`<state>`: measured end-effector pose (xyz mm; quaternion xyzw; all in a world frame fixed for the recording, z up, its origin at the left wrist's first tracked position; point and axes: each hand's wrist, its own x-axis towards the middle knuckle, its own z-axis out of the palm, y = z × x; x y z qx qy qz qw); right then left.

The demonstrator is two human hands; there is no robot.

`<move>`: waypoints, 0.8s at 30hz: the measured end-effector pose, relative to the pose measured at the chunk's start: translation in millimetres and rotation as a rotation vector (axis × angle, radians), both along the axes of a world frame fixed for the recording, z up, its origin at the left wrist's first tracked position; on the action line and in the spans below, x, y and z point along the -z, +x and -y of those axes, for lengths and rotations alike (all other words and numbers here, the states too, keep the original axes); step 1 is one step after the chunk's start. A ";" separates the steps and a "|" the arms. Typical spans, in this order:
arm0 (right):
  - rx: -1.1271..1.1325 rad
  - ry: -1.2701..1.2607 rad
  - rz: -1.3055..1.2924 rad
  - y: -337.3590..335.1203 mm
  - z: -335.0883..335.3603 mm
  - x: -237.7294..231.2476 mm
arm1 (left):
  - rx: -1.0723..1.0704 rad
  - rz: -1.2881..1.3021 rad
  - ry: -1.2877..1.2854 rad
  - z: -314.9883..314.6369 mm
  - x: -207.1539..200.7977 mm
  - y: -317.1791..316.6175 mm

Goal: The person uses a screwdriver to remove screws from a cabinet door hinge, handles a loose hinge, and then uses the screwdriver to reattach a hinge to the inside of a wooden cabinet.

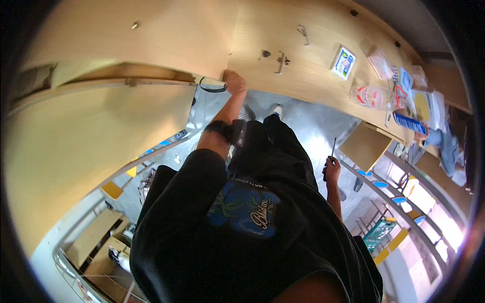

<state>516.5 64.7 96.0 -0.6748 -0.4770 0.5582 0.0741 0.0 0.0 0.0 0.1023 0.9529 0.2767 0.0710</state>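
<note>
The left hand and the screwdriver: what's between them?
In the head view, grey floor, a white shoe and a dark trouser leg lie between the left hand and the screwdriver.

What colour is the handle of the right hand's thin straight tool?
Black handle, partly hidden by the right hand; seen in the head view.

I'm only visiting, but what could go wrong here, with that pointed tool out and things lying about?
The right grip holds a screwdriver with its thin shaft exposed, so a careless swing might scratch the wood or jab someone.

The left grip is at the corner by the wooden boards; if one shifted, fingers could get pinched.

The clear bottle sits near the work surface's edge, so a bump might knock it off.
</note>
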 end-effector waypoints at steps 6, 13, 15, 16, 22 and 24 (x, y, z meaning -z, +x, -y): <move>-0.482 0.145 -0.283 -127.3 17.3 -99.7 | -0.103 1.118 1.027 27.2 -165.4 100.4; -1.007 0.217 -0.561 -255.4 101.3 -209.8 | -0.329 1.196 1.619 164.4 -269.4 102.2; -1.089 0.224 -0.560 -269.3 129.1 -210.8 | -0.253 1.205 1.789 200.0 -282.6 103.9; -1.151 0.192 -0.569 -277.2 144.1 -216.9 | -0.241 1.202 1.856 217.1 -291.6 106.8; -1.349 0.158 -0.528 -302.9 221.9 -229.5 | -0.483 1.146 2.282 305.9 -293.1 119.0; -1.338 0.152 -0.555 -306.7 236.8 -225.7 | -0.558 1.078 2.346 317.3 -297.6 119.8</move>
